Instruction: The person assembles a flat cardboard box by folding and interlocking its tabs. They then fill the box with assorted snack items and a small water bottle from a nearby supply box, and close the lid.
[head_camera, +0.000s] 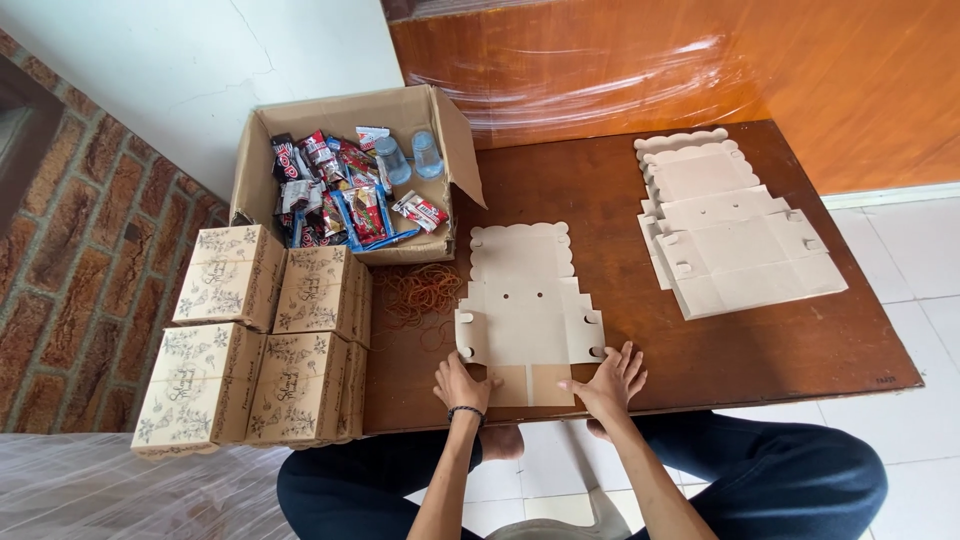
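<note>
Now both palms down, left hand (461, 386) & right hand (611, 382), fingers spread flat on unfolded box blank (525, 310).

Left hand (462, 385), right hand (612, 383) press flat box blank (523, 300) on table (700, 350).

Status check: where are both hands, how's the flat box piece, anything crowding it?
Left hand and right hand pressing the near flap of the flat box blank, fingers spread. Blank lies flat on the table. Rubber bands just left of it, apart.

Bright, even daylight; glare streaks the orange wall (640, 70); sharp focus, edges slightly bowed
</note>
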